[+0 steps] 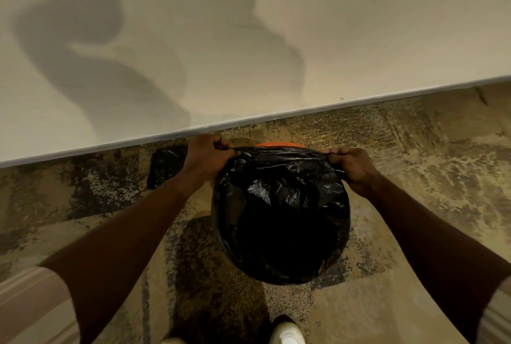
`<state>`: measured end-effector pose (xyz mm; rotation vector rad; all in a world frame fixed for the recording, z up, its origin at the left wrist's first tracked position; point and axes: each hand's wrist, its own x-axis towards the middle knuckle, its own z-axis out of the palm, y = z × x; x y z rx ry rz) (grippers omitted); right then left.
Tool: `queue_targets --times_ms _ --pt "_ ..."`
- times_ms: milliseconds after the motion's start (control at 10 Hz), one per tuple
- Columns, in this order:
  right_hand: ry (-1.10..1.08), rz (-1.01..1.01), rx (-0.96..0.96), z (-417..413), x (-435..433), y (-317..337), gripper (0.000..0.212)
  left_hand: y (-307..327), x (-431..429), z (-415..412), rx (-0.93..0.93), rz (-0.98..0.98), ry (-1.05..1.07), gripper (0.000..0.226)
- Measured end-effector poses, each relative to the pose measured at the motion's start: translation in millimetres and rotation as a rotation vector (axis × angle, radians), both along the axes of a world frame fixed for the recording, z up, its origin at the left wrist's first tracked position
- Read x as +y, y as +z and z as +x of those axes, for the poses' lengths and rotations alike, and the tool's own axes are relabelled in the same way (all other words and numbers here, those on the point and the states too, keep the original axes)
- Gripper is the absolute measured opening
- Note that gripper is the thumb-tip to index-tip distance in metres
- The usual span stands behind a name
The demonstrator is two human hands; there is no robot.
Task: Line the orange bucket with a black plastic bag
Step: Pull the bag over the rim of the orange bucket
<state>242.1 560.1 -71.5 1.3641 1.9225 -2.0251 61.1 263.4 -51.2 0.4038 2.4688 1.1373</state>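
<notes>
A black plastic bag (279, 205) covers nearly the whole orange bucket (279, 144), which stands on the floor close to the wall. Only a thin orange arc of the rim shows at the far side. My left hand (207, 155) grips the bag's far edge on the left. My right hand (352, 168) grips the same edge on the right. The edge is stretched taut between both hands, just in front of the orange rim. The bag hangs open into the bucket and its inside is dark.
A second piece of black plastic (166, 165) lies on the floor left of the bucket, against the wall's base. The pale wall (249, 39) rises right behind the bucket. My white shoe (286, 334) stands on the mottled floor near the bottom edge.
</notes>
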Motion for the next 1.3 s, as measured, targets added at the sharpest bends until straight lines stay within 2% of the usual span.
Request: queue_targets --times_ms 100,200,300,400,600,700,800,900,1000,1100,1200,1300 --pt "0.029 -0.019 0.041 2 -1 -2 0.041 -2 -2 -1 -0.06 0.072 0.01 0.031" --pt "0.04 -0.05 0.083 0 -3 -1 0.033 -2 -4 -2 -0.083 0.09 0.035 0.041" --pt "0.064 -0.055 0.129 -5 -5 2 0.038 -1 -1 -3 -0.085 0.045 0.035 0.04" --pt "0.101 0.017 0.116 -16 -6 3 0.022 -7 3 -6 -0.126 0.026 0.053 0.047" --pt "0.178 0.227 -0.045 -38 -8 -2 0.017 -15 15 -8 -0.195 -0.048 0.056 0.045" --pt "0.209 0.219 -0.192 -45 -5 -8 0.017 -24 15 -10 -0.317 -0.101 0.061 0.033" --pt "0.2 0.159 -0.324 -45 -1 -18 0.022 -32 8 -8 -0.519 -0.063 0.124 0.026" --pt "0.158 0.076 -0.363 -36 7 -29 0.022 -37 -3 -5 -0.657 -0.097 0.278 0.024" --pt "0.107 0.174 -0.397 -18 5 -23 0.017 -38 -31 6 -0.58 -0.24 0.225 0.022" --pt "-0.059 0.286 -0.298 2 0 -21 0.022 -38 -50 19 -0.539 -0.346 0.24 0.04" --pt "-0.138 0.253 -0.176 14 -19 -4 0.046 -22 -50 34 -0.327 -0.327 0.302 0.061" --pt "-0.109 0.286 -0.13 22 -39 11 0.062 5 -34 46 -0.19 -0.249 0.37 0.068"
